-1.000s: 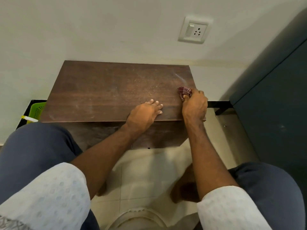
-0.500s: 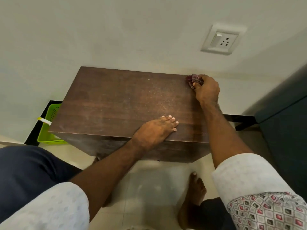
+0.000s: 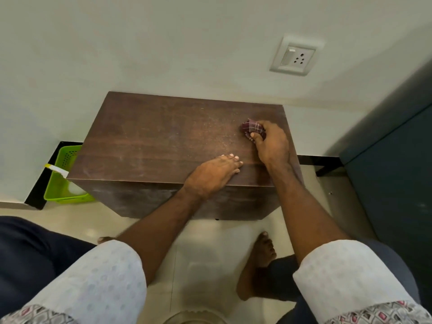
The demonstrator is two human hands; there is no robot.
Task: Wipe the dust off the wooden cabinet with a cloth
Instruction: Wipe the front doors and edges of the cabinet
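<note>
A low dark wooden cabinet [image 3: 159,141] stands against the wall, its top speckled with pale dust. My right hand [image 3: 272,143] grips a bunched maroon checked cloth [image 3: 251,126] and holds it down on the top near the right side. My left hand [image 3: 214,175] lies flat with straight fingers on the top near the front edge, a little left of the right hand.
A green plastic basket [image 3: 63,176] sits on the floor left of the cabinet. A dark blue-green cupboard [image 3: 395,164] stands close on the right. A wall socket [image 3: 293,57] is above the cabinet. My bare feet [image 3: 263,251] are on the tiled floor in front.
My right hand with the cloth went from the front right edge to the back right corner, then came back toward me to mid-depth. The left hand stayed flat near the front edge.
</note>
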